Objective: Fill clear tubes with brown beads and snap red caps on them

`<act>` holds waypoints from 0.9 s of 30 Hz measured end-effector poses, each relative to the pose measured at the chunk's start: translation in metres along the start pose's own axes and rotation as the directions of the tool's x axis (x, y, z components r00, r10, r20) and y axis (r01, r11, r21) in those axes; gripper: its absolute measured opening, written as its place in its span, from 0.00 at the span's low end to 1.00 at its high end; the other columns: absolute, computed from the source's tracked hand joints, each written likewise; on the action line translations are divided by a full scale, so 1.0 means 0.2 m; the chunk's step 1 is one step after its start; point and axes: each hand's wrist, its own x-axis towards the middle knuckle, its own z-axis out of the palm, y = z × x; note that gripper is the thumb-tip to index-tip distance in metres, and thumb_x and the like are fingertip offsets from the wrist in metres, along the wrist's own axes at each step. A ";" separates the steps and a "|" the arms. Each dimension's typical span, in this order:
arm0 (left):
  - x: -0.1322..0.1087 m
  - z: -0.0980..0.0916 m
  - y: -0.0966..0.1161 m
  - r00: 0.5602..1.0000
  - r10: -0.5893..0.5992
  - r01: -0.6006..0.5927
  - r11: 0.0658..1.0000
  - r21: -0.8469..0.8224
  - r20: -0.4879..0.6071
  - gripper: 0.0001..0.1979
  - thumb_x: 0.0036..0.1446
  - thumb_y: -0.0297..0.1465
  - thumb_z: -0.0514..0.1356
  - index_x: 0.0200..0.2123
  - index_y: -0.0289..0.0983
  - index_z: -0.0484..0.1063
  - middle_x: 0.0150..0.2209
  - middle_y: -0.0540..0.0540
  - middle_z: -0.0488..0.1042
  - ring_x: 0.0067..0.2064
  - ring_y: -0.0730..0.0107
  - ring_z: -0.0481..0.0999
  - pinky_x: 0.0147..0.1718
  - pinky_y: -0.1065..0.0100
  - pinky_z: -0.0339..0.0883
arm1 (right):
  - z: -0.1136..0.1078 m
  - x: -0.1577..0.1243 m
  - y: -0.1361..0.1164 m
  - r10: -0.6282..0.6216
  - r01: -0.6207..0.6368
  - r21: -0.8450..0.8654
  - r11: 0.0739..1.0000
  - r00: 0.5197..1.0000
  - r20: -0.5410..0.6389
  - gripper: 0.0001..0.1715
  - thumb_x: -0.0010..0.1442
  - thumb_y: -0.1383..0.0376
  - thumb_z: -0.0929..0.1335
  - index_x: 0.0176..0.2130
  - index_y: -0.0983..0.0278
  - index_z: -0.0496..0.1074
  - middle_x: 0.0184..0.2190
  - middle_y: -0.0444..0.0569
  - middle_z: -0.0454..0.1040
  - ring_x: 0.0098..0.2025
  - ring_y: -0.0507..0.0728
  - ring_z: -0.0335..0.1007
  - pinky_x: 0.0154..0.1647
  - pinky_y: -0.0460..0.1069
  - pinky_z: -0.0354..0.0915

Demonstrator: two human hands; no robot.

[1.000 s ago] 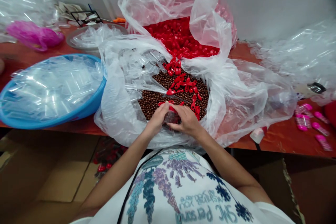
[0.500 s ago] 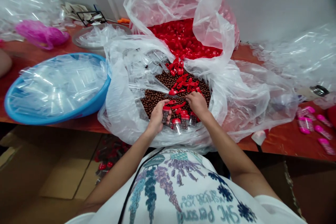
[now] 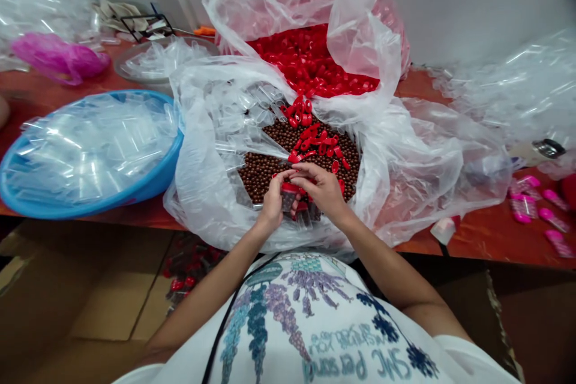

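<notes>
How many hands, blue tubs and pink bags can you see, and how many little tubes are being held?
Hands: 2 (left hand, right hand)
Red-capped tube held in both hands: 1
Blue tub: 1
Pink bag: 1
Total: 5

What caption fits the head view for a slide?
Left hand holds a small tube while right hand presses a red cap on, above brown beads.

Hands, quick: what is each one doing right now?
Left hand: closed around a small tube with a red cap.
Right hand: fingers pinching that cap from above.
</notes>
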 end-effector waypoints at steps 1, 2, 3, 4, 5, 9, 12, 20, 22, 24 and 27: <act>0.00 0.01 -0.01 1.000 -0.011 0.011 1.000 0.007 -0.011 0.28 0.59 0.46 0.43 0.53 0.34 0.64 0.18 0.51 0.67 0.14 0.72 0.64 0.11 0.74 0.55 | 0.01 -0.01 -0.01 -0.021 0.021 -0.041 0.999 1.000 0.016 0.16 0.61 0.64 0.64 0.49 0.56 0.69 0.45 0.43 0.75 0.46 0.54 0.71 0.49 0.51 0.65; 0.00 0.01 -0.01 1.000 -0.021 0.021 1.000 0.012 -0.023 0.29 0.59 0.47 0.43 0.52 0.33 0.65 0.17 0.51 0.66 0.14 0.72 0.63 0.10 0.73 0.54 | 0.01 -0.01 -0.02 -0.055 0.059 -0.095 0.994 0.998 0.042 0.16 0.62 0.65 0.63 0.49 0.56 0.69 0.45 0.43 0.75 0.46 0.54 0.70 0.49 0.51 0.65; 0.01 0.02 -0.01 0.999 -0.025 0.025 1.000 0.016 -0.032 0.30 0.59 0.48 0.42 0.51 0.32 0.66 0.16 0.51 0.66 0.13 0.72 0.62 0.09 0.73 0.53 | 0.00 -0.02 -0.02 -0.102 0.114 -0.154 0.981 0.991 0.084 0.16 0.62 0.65 0.63 0.50 0.56 0.69 0.46 0.44 0.74 0.46 0.54 0.70 0.49 0.51 0.65; 0.01 0.02 -0.01 0.999 -0.020 0.020 1.000 0.018 -0.036 0.31 0.59 0.49 0.42 0.51 0.32 0.67 0.17 0.51 0.66 0.13 0.73 0.61 0.09 0.73 0.52 | -0.01 -0.03 -0.03 -0.156 0.182 -0.210 0.961 0.978 0.137 0.17 0.63 0.66 0.62 0.51 0.56 0.68 0.46 0.45 0.74 0.46 0.54 0.69 0.49 0.51 0.64; 0.01 0.02 -0.01 0.999 -0.005 0.006 1.000 0.017 -0.038 0.31 0.59 0.50 0.42 0.51 0.32 0.67 0.18 0.50 0.67 0.12 0.73 0.61 0.09 0.73 0.52 | -0.02 -0.03 -0.03 -0.206 0.252 -0.258 0.933 0.959 0.192 0.18 0.64 0.66 0.61 0.53 0.57 0.67 0.47 0.46 0.74 0.47 0.54 0.69 0.50 0.52 0.63; 0.00 0.03 0.02 0.998 0.059 -0.059 0.998 0.013 -0.017 0.31 0.59 0.51 0.43 0.54 0.36 0.65 0.26 0.48 0.72 0.14 0.76 0.63 0.09 0.74 0.52 | -0.07 -0.05 -0.02 -0.308 0.405 -0.390 0.827 0.906 0.289 0.24 0.65 0.65 0.59 0.60 0.59 0.58 0.51 0.50 0.71 0.51 0.56 0.66 0.51 0.54 0.61; -0.01 0.05 0.04 0.998 0.054 -0.053 0.998 0.034 -0.023 0.31 0.58 0.51 0.45 0.54 0.35 0.65 0.28 0.47 0.73 0.16 0.77 0.64 0.09 0.74 0.53 | -0.09 -0.06 -0.02 -0.353 0.458 -0.454 0.764 0.886 0.299 0.25 0.65 0.65 0.59 0.61 0.61 0.55 0.50 0.53 0.71 0.52 0.56 0.65 0.54 0.55 0.60; -0.04 0.05 0.12 0.995 0.067 -0.072 0.996 0.055 0.079 0.23 0.58 0.40 0.51 0.56 0.40 0.61 0.22 0.52 0.69 0.16 0.77 0.64 0.11 0.77 0.54 | -0.11 -0.14 -0.05 -0.172 0.073 -0.359 0.931 0.952 -0.253 0.17 0.63 0.59 0.63 0.50 0.62 0.66 0.43 0.51 0.72 0.48 0.57 0.66 0.51 0.54 0.62; -0.04 0.04 0.13 0.993 0.075 -0.080 0.995 0.055 0.090 0.23 0.58 0.39 0.49 0.56 0.40 0.60 0.20 0.53 0.68 0.15 0.77 0.63 0.12 0.77 0.54 | -0.10 -0.18 -0.03 -0.059 -0.067 -0.301 0.951 0.918 -0.392 0.12 0.62 0.57 0.64 0.40 0.62 0.70 0.36 0.48 0.73 0.40 0.56 0.67 0.44 0.52 0.64; -0.04 0.04 0.12 0.993 0.085 -0.090 0.994 0.054 0.076 0.23 0.59 0.40 0.49 0.56 0.40 0.60 0.20 0.53 0.68 0.16 0.76 0.64 0.12 0.77 0.54 | -0.09 -0.20 -0.01 -0.027 -0.081 -0.293 0.953 0.937 -0.348 0.13 0.62 0.56 0.64 0.36 0.62 0.72 0.33 0.47 0.73 0.38 0.55 0.67 0.42 0.51 0.64; -0.04 0.07 0.08 0.996 0.065 -0.068 0.996 0.049 0.057 0.27 0.60 0.47 0.47 0.56 0.39 0.61 0.22 0.51 0.69 0.17 0.76 0.65 0.13 0.76 0.56 | -0.07 -0.21 -0.03 -0.096 0.003 -0.390 0.921 0.971 -0.219 0.16 0.61 0.56 0.64 0.45 0.62 0.71 0.39 0.49 0.75 0.43 0.57 0.67 0.46 0.52 0.62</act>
